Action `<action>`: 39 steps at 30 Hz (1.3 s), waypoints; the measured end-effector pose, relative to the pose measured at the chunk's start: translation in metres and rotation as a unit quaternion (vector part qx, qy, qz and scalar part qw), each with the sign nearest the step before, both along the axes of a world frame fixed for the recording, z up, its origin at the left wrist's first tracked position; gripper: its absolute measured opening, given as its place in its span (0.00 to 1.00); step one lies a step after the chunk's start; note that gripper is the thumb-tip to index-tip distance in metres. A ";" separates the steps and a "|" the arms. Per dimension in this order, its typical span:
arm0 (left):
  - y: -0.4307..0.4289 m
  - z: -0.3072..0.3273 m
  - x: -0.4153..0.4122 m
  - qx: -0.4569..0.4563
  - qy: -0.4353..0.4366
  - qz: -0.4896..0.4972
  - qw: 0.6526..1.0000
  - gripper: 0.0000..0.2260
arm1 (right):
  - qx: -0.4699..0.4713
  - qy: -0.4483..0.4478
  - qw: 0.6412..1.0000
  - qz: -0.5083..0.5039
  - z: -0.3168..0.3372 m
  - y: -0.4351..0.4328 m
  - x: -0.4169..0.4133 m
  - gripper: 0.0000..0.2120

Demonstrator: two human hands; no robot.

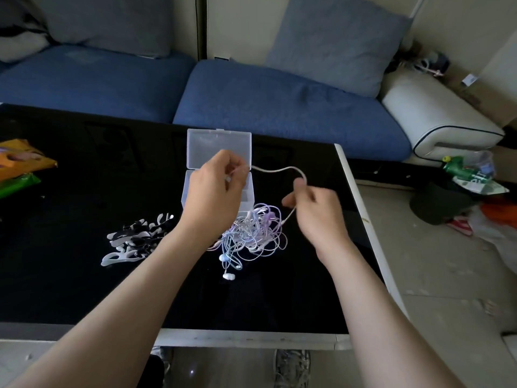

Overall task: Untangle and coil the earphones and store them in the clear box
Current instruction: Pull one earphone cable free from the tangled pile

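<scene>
A person's left hand [215, 189] and right hand [316, 211] each pinch one white cable [279, 170] in closed fingers, stretching it by the open clear box [218, 144], seemingly to draw it from the tangled earphones [251, 233].

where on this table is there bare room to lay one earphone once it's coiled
Bare black table runs along the near edge, in front of the earphone tangle and the black-and-white pieces. Another patch lies between the snack packets and the clear box. Crowded: the middle, where the left hand and right hand hold a cord over box and tangle.
</scene>
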State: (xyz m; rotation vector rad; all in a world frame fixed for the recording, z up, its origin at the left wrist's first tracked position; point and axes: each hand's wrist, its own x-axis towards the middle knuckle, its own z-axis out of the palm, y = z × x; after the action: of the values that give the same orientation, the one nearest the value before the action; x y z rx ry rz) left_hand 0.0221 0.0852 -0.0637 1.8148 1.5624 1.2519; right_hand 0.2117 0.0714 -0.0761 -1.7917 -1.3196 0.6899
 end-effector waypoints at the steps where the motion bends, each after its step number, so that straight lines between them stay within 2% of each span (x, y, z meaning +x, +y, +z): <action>1: 0.000 -0.003 -0.003 -0.003 0.045 -0.010 0.999 0.02 | 0.019 0.041 0.998 -0.040 0.006 -0.001 0.001 0.26; 2: 0.000 -0.007 -0.005 -0.009 0.086 -0.022 0.996 0.00 | 0.036 0.098 0.992 -0.066 0.011 -0.003 0.001 0.25; 4: 0.000 -0.015 -0.008 -0.023 0.144 -0.034 0.989 0.04 | 0.067 0.216 0.971 -0.073 0.021 -0.008 -0.001 0.22; 6: 0.001 -0.021 -0.008 -0.042 0.173 -0.029 0.984 0.05 | 0.107 0.268 0.956 -0.056 0.027 -0.010 -0.006 0.19; 8: 0.002 -0.024 -0.010 -0.078 0.196 -0.024 0.977 0.11 | 0.137 0.277 0.949 -0.053 0.029 -0.009 -0.010 0.16; 12: 0.002 -0.026 -0.013 -0.175 0.249 -0.050 0.951 0.23 | 0.135 0.287 0.942 -0.107 0.028 -0.006 -0.006 0.13; 16: 0.004 -0.027 -0.017 -0.208 0.228 -0.075 0.948 0.22 | 0.062 0.185 0.961 -0.195 0.010 0.001 0.009 0.09; 18: 0.006 -0.027 -0.020 -0.210 0.218 -0.065 0.951 0.22 | 0.001 0.170 0.967 -0.191 0.001 0.004 0.017 0.14; 20: 0.005 -0.025 -0.022 -0.208 0.219 -0.059 0.951 0.21 | -0.053 0.158 0.974 -0.155 -0.005 0.005 0.021 0.21; 22: 0.003 -0.020 -0.021 -0.200 0.217 -0.068 0.953 0.21 | -0.075 0.050 0.991 -0.094 -0.005 0.002 0.018 0.22; 24: 0.001 -0.014 -0.019 -0.196 0.199 -0.086 0.956 0.20 | -0.050 -0.087 0.995 -0.023 0.001 -0.005 0.010 0.15; 25: 0.000 -0.012 -0.018 -0.199 0.178 -0.093 0.959 0.19 | -0.035 -0.116 0.992 0.023 0.007 -0.010 0.004 0.10; 26: 0.000 -0.011 -0.017 -0.206 0.155 -0.096 0.961 0.19 | -0.036 -0.117 0.990 0.073 0.010 -0.012 -0.002 0.06; 28: -0.002 -0.009 -0.013 -0.216 0.115 -0.096 0.965 0.19 | -0.111 -0.061 0.973 0.192 0.016 -0.020 -0.015 0.01; 30: -0.003 -0.008 -0.011 -0.213 0.104 -0.091 0.967 0.19 | -0.187 -0.034 0.939 0.288 0.017 -0.026 -0.028 0.09; 34: -0.004 -0.006 -0.007 -0.207 0.093 -0.093 0.970 0.20 | -0.193 -0.082 0.926 0.313 0.012 -0.032 -0.041 0.16; 39: -0.004 -0.003 -0.008 -0.211 0.034 -0.102 0.972 0.18 | -0.219 0.004 0.935 0.280 0.012 -0.029 -0.038 0.16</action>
State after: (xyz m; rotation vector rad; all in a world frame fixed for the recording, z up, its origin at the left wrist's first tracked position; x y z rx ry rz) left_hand 0.0138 0.0815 -0.0669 1.6972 1.4939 0.7057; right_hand 0.1733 0.0427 -0.0637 -1.7336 -1.7998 1.3916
